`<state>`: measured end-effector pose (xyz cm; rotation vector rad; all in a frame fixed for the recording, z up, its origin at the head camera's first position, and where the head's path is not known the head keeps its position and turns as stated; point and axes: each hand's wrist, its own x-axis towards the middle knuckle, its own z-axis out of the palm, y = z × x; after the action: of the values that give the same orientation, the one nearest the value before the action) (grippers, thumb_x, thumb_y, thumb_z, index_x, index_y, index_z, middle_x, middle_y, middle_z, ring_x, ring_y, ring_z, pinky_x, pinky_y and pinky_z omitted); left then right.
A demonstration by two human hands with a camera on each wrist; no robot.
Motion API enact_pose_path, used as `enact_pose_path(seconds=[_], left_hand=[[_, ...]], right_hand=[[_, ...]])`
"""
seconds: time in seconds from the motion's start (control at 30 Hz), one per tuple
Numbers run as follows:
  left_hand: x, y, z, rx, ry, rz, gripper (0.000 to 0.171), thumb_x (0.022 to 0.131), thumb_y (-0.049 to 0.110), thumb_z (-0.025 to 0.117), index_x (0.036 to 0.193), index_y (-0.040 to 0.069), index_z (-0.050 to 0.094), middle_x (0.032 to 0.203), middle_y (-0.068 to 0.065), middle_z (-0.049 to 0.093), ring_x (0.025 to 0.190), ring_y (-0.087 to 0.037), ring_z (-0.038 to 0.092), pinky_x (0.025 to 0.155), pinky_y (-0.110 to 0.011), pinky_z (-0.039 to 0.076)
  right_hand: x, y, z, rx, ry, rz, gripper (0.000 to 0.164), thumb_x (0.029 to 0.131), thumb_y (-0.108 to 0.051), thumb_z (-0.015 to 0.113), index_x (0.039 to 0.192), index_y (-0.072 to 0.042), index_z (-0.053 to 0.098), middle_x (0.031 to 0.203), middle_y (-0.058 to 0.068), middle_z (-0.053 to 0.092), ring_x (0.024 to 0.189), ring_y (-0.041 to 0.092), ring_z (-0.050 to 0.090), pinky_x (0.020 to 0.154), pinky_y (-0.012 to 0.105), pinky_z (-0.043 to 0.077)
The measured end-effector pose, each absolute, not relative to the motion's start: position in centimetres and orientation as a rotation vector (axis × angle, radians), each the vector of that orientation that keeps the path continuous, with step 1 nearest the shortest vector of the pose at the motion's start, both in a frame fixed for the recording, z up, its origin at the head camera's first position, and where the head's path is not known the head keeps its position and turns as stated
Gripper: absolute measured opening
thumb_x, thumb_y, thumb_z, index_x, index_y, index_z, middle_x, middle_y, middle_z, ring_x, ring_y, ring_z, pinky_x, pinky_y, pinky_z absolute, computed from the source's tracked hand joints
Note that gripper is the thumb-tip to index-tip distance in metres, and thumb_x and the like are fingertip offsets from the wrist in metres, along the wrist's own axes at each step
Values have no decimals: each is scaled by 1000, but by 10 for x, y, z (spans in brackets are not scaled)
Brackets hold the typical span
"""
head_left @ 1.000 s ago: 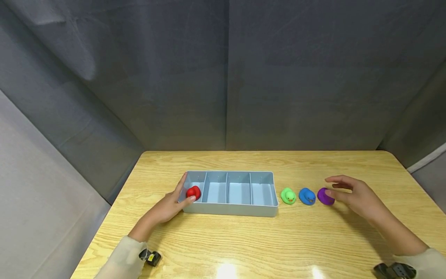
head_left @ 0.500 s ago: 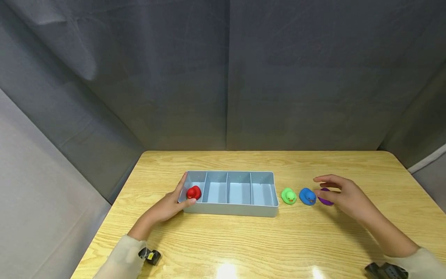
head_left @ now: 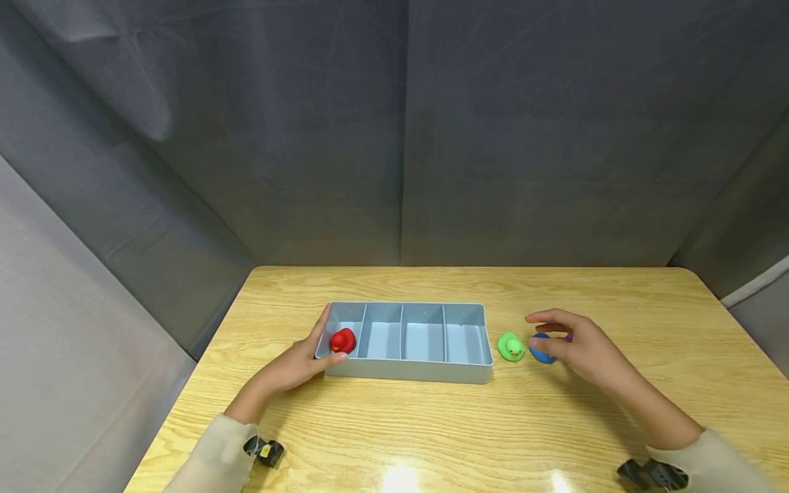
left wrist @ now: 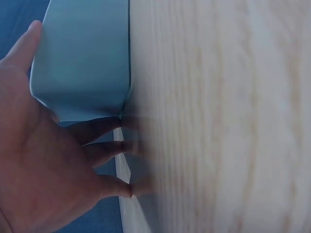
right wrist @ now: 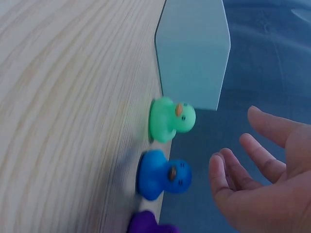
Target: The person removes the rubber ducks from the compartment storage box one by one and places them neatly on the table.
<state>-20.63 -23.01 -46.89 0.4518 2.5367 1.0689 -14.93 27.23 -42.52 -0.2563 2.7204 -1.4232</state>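
Observation:
A long grey-blue box point(head_left: 407, 370) with several compartments stands on the table. In its leftmost compartment sits a red rubber duck point(head_left: 342, 341). My left hand point(head_left: 298, 364) rests against the box's left end, thumb at the front corner, index finger along the end; in the left wrist view, the other fingertips touch the table. Right of the box, a green duck point(head_left: 511, 347), a blue duck point(head_left: 542, 355) and a purple duck point(right wrist: 146, 224) form a row. My right hand point(head_left: 579, 344) hovers above them holding nothing, fingers loosely bent, partly covering the blue and purple ducks in the head view.
The wooden table point(head_left: 394, 418) ends at a dark grey curtain point(head_left: 394, 171) behind it. Grey fabric also hangs at the left and right sides. Small black devices are strapped at both wrists, such as the left wrist device point(head_left: 265, 451).
My right hand has moved left, from beside the purple duck to over the blue one, staying free of any duck. My left hand and the box have stayed in place.

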Motion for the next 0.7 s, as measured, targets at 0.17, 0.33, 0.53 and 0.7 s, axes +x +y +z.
enact_pose_path(seconds=[0.17, 0.33, 0.53, 0.7], left_hand=[[-205, -230, -468, 461, 2545, 1061, 107, 96, 56, 67, 165, 36, -13, 171, -19, 15, 147, -43, 37, 114, -61, 37], [-205, -229, -467, 457, 2539, 1065, 107, 96, 56, 68, 163, 40, -14, 171, -19, 14, 144, -40, 41, 113, -59, 39], [-206, -229, -468, 444, 2536, 1062, 109, 94, 57, 69, 163, 43, -15, 171, -16, 14, 151, -42, 31, 117, -61, 34], [-206, -229, -468, 446, 2530, 1064, 109, 94, 57, 68, 163, 41, -15, 171, -17, 13, 152, -43, 30, 117, -61, 33]], right_hand=[[-151, 259, -426, -290, 2659, -1484, 49, 99, -27, 72, 142, -6, 59, 143, 20, 57, 128, 40, 56, 81, 30, 58], [-153, 242, -424, -329, 2621, -1526, 50, 98, -25, 74, 141, -5, 59, 141, 19, 59, 125, 39, 59, 83, 28, 57], [-158, 222, -422, -359, 2552, -1594, 49, 96, -19, 75, 138, 0, 60, 140, 22, 59, 124, 40, 60, 83, 27, 58], [-161, 210, -420, -370, 2560, -1591, 45, 96, -18, 76, 136, -3, 63, 138, 22, 61, 122, 38, 62, 84, 26, 58]])
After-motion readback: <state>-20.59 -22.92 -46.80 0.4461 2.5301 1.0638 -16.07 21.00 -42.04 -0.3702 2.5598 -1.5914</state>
